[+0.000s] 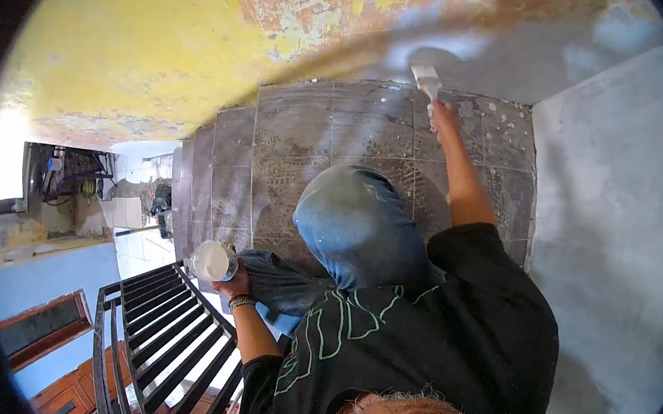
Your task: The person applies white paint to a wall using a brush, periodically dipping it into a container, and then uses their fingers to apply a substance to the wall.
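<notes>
My right hand (pixel 443 120) is stretched forward with its fingers wrapped round the handle of a wide paintbrush (pixel 427 80). The brush's pale bristles are at the foot of the wall (pixel 510 61), where a grey coat covers this stretch. Off to the left, my left hand (pixel 237 278) grips a clear plastic cup (pixel 215 261) with whitish paint inside. The cup is held beside my leg, near the top of a black railing. My bent knee in worn jeans (pixel 361 225) comes between the two hands.
Dark, paint-spattered tiles (pixel 297 149) cover the floor, with a step edge to the left. A black metal railing (pixel 172 311) runs along the lower left. Peeling yellow wall (pixel 157 42) rises ahead, and a pale grey wall (pixel 624 193) bounds the right.
</notes>
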A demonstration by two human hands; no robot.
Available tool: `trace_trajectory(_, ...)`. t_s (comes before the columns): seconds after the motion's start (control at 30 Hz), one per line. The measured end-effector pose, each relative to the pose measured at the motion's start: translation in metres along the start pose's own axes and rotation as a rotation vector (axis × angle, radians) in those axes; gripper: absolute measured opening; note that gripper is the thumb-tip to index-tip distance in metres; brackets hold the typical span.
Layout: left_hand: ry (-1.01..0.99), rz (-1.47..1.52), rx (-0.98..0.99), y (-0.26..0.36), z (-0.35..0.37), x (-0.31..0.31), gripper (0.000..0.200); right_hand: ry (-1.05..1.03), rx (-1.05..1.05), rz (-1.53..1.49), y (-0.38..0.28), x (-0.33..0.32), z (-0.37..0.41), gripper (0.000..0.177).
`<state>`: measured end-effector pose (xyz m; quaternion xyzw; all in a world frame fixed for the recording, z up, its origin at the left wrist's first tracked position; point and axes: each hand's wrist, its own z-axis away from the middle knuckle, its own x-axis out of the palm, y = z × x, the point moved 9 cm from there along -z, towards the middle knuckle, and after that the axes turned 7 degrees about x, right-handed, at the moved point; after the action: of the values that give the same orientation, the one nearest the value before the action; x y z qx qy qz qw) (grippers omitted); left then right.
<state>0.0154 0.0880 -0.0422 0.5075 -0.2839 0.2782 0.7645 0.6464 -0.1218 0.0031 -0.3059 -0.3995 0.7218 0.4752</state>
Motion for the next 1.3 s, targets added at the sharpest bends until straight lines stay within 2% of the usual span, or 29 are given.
trace_trajectory(0.13, -0.042, -0.137, 0.04, 0.004, 0.004, 0.013, 0.058, -0.071, -0.246, -0.09, -0.109, 0.013, 0.048, 0.024)
trace_trajectory(0.17, -0.047, -0.14, 0.041, 0.004, 0.002, 0.014, 0.058, -0.07, -0.247, -0.095, -0.124, 0.015, 0.059, 0.024)
trace_trajectory(0.23, 0.139, -0.162, 0.066, 0.006, 0.002, -0.004, 0.057, 0.003, -0.47, -0.19, -0.159, 0.006, 0.089, 0.024)
trace_trajectory(0.27, 0.139, -0.165, 0.067, 0.006, 0.001, -0.003, 0.057, 0.004, -0.468, -0.192, -0.167, 0.004, 0.091, 0.024)
trace_trajectory(0.33, 0.158, -0.189, 0.077, 0.008, 0.004, 0.003, 0.058, -0.035, -0.687, -0.261, -0.188, -0.005, 0.107, 0.024)
trace_trajectory(0.4, 0.174, -0.253, 0.102, 0.009, 0.007, 0.014, 0.058, 0.047, -0.64, -0.189, -0.177, -0.013, 0.078, 0.026)
trace_trajectory(0.47, 0.196, -0.304, 0.14, 0.013, 0.011, 0.021, 0.058, 0.338, -0.772, 0.19, -0.141, -0.023, 0.025, 0.033)
trace_trajectory(0.5, 0.123, -0.201, 0.097, 0.01, 0.013, 0.028, 0.053, 0.476, -0.852, 0.405, -0.126, -0.021, 0.02, 0.04)
trace_trajectory(0.53, 0.049, -0.1, 0.052, 0.007, 0.015, 0.035, 0.048, 0.422, -0.75, 0.421, -0.097, -0.023, 0.006, 0.041)
trace_trajectory(0.63, 0.025, -0.078, 0.019, 0.006, 0.018, 0.041, 0.049, 0.302, -0.425, 0.471, -0.027, -0.029, -0.004, 0.041)
trace_trajectory(0.67, 0.024, -0.079, 0.02, 0.005, 0.018, 0.045, 0.049, 0.302, -0.424, 0.469, -0.012, -0.033, -0.012, 0.041)
trace_trajectory(0.73, 0.189, -0.209, 0.098, 0.009, 0.019, 0.04, 0.061, 0.237, -0.074, 0.38, 0.038, -0.046, -0.037, 0.038)
trace_trajectory(0.83, 0.199, -0.252, 0.113, 0.01, 0.015, 0.022, 0.061, 0.347, -0.005, 0.31, -0.001, -0.061, -0.017, 0.033)
trace_trajectory(0.9, 0.192, -0.262, 0.108, 0.009, 0.016, 0.025, 0.061, 0.238, 0.012, 0.148, -0.042, -0.064, -0.024, 0.034)
trace_trajectory(0.97, 0.181, -0.271, 0.103, 0.009, 0.012, 0.022, 0.061, 0.063, -0.121, 0.036, -0.099, -0.052, 0.003, 0.028)
trace_trajectory(1.03, 0.216, -0.214, 0.068, 0.006, 0.005, 0.006, 0.06, 0.026, -0.163, -0.046, -0.128, -0.057, 0.026, 0.026)
trace_trajectory(1.07, 0.219, -0.222, 0.063, 0.007, 0.004, 0.003, 0.06, 0.031, -0.154, -0.046, -0.137, -0.059, 0.04, 0.026)
trace_trajectory(1.13, 0.211, -0.265, 0.067, 0.007, 0.002, 0.003, 0.057, 0.106, -0.414, -0.103, -0.177, -0.064, 0.077, 0.028)
trace_trajectory(1.17, 0.215, -0.274, 0.062, 0.008, 0.006, 0.006, 0.057, 0.11, -0.404, -0.101, -0.181, -0.063, 0.085, 0.028)
trace_trajectory(1.23, 0.142, -0.282, 0.067, 0.008, 0.011, 0.024, 0.055, 0.052, -0.587, -0.264, -0.202, -0.06, 0.102, 0.03)
trace_trajectory(1.3, 0.081, -0.26, 0.051, 0.009, 0.005, 0.017, 0.054, 0.119, -0.64, -0.216, -0.193, -0.063, 0.072, 0.032)
